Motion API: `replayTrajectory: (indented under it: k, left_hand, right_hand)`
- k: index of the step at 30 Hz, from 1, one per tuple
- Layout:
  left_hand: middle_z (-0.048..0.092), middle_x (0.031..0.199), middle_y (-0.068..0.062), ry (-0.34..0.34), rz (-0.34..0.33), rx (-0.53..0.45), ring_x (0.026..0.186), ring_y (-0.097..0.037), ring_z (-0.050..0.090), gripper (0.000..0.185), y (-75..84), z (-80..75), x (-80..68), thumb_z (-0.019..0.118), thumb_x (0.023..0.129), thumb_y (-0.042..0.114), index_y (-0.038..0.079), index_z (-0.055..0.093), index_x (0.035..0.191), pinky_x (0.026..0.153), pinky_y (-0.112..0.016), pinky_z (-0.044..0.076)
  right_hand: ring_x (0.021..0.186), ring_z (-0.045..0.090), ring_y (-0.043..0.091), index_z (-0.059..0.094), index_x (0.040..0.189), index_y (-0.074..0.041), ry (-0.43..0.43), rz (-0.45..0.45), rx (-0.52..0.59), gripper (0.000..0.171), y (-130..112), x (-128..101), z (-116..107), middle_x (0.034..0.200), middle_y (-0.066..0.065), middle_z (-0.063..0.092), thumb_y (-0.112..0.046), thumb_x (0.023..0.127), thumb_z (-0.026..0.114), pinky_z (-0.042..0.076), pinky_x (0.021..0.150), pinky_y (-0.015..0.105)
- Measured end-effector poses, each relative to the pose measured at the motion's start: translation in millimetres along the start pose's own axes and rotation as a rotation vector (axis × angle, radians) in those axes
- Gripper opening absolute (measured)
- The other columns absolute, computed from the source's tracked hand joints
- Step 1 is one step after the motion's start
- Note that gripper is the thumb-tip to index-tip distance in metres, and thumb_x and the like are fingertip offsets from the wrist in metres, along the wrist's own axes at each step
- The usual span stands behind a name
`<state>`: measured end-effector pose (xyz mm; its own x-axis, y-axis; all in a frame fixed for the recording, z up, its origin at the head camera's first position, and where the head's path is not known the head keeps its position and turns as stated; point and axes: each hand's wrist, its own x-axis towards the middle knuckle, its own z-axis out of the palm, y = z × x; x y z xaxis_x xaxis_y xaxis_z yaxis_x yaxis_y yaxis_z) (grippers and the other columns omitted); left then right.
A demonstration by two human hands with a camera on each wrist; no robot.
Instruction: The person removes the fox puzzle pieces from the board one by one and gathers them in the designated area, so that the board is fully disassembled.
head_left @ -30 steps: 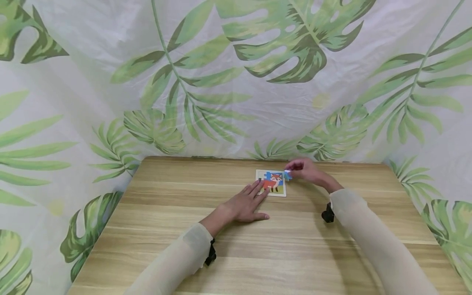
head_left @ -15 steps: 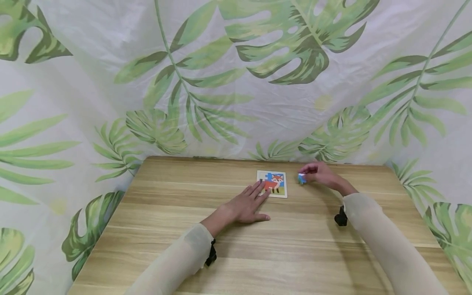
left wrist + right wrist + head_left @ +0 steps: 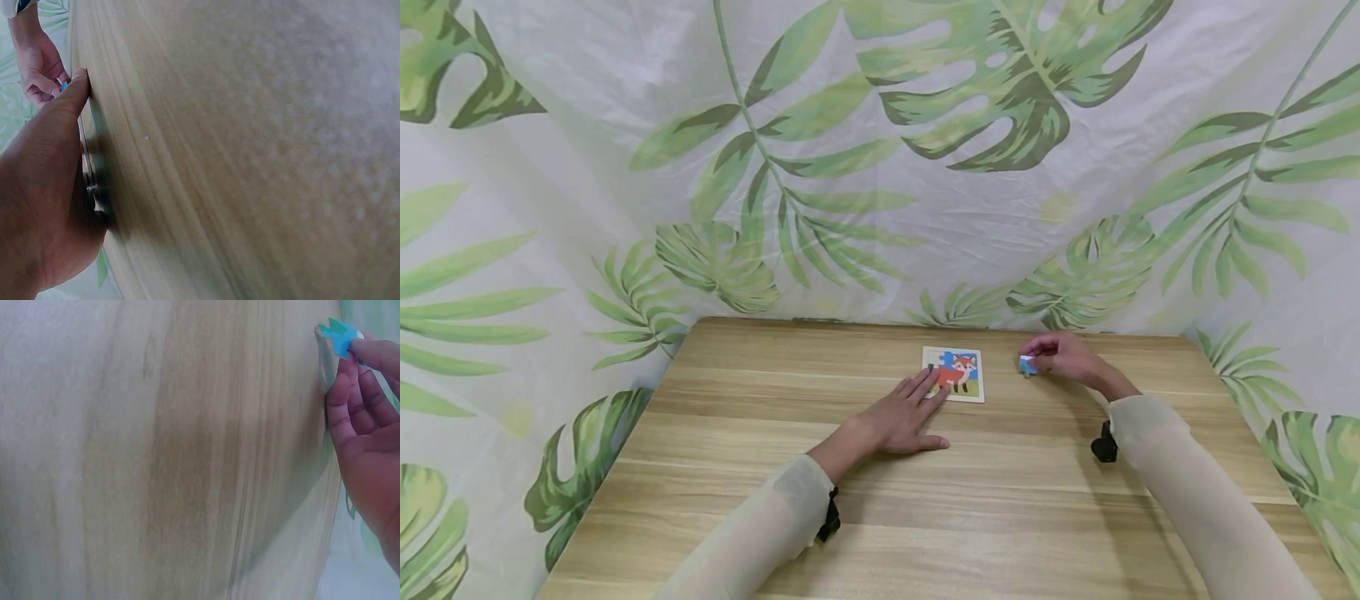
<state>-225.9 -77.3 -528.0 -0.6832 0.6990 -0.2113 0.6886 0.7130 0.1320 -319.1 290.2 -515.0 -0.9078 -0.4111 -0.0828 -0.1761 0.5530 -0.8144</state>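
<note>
A small square fox puzzle point(image 3: 957, 372) lies on the wooden table point(image 3: 880, 500) toward the far edge. My left hand point(image 3: 902, 417) lies flat on the table with straight fingers, the fingertips point(image 3: 934, 385) resting on the puzzle's lower left corner. My right hand point(image 3: 1060, 357) is to the right of the puzzle and pinches a small blue puzzle piece point(image 3: 1027, 364) just above the table. In the right wrist view the blue piece point(image 3: 339, 336) sits at the fingertips. In the left wrist view my left hand point(image 3: 47, 206) presses down and my right hand point(image 3: 39, 65) shows beyond.
A leaf-printed cloth point(image 3: 880, 167) hangs behind and around the table. Black wrist straps point(image 3: 1103, 443) sit at both sleeves. Bare wood lies in front of and to the left of the hands.
My right hand has carried the blue piece away from the puzzle's right edge, moving rightward. My left hand has stayed on the puzzle.
</note>
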Motion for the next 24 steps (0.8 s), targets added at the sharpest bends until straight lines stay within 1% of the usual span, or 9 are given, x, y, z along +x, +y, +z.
replayTrajectory:
  k: [4, 7, 14, 16, 19, 24]
  left_hand:
    - [-0.003, 0.178, -0.016, 0.0, 0.002, 0.005, 0.165, -0.032, -0.001, 0.092, -0.4, 0.3, 0.3, 0.037, 0.105, 0.072, 0.015, 0.01, 0.172, 0.133, -0.045, 0.01]
    - [-0.003, 0.178, -0.017, 0.0, 0.004, 0.007, 0.165, -0.032, -0.001, 0.092, -0.2, -0.4, 0.1, 0.037, 0.105, 0.072, 0.015, 0.01, 0.172, 0.133, -0.045, 0.01]
    - [-0.006, 0.178, -0.015, -0.017, -0.007, 0.005, 0.165, -0.031, -0.004, 0.093, 0.1, 0.0, 1.2, 0.037, 0.105, 0.073, 0.016, 0.008, 0.172, 0.133, -0.045, 0.008]
    - [-0.008, 0.178, -0.014, -0.027, -0.012, 0.006, 0.165, -0.03, -0.006, 0.094, -0.6, 0.8, 2.2, 0.036, 0.105, 0.074, 0.017, 0.005, 0.172, 0.133, -0.044, 0.007]
    - [-0.011, 0.178, -0.013, -0.035, -0.017, 0.006, 0.164, -0.029, -0.008, 0.094, -1.5, 1.7, 3.4, 0.036, 0.105, 0.074, 0.018, 0.003, 0.172, 0.133, -0.044, 0.005]
    - [-0.007, 0.178, -0.014, -0.025, -0.014, -0.002, 0.165, -0.031, -0.005, 0.094, -0.6, -0.9, 2.6, 0.038, 0.105, 0.073, 0.017, 0.006, 0.172, 0.133, -0.044, 0.008]
  right_hand:
    - [0.08, 0.062, 0.013, 0.074, 0.117, 0.009, 0.01, -0.022, -0.023, 0.023, -1.7, 1.2, 1.3, 0.104, 0.023, 0.075, 0.002, 0.095, 0.073, 0.053, 0.065, 0.026]
    - [0.077, 0.061, 0.012, 0.076, 0.114, 0.007, 0.021, -0.019, -0.03, 0.02, -3.3, 1.7, 2.4, 0.102, 0.022, 0.076, 0.001, 0.095, 0.074, 0.051, 0.064, 0.024]
    - [0.085, 0.066, 0.014, 0.079, 0.106, 0.005, 0.063, -0.104, -0.126, 0.014, -0.3, 3.1, 5.1, 0.099, 0.018, 0.079, 0.003, 0.092, 0.076, 0.051, 0.073, 0.02]
    - [0.085, 0.066, 0.015, 0.08, 0.105, 0.005, 0.071, -0.116, -0.142, 0.013, 1.8, 3.6, 5.0, 0.098, 0.017, 0.079, 0.004, 0.092, 0.076, 0.052, 0.073, 0.021]
    - [0.083, 0.066, 0.013, 0.08, 0.103, 0.003, 0.083, -0.111, -0.153, 0.012, 5.0, 4.9, 5.4, 0.096, 0.015, 0.079, 0.004, 0.092, 0.076, 0.052, 0.073, 0.02]
    - [0.083, 0.065, 0.012, 0.08, 0.102, 0.003, 0.095, -0.114, -0.165, 0.012, 6.0, 6.2, 7.0, 0.096, 0.014, 0.079, 0.006, 0.091, 0.076, 0.053, 0.073, 0.02]
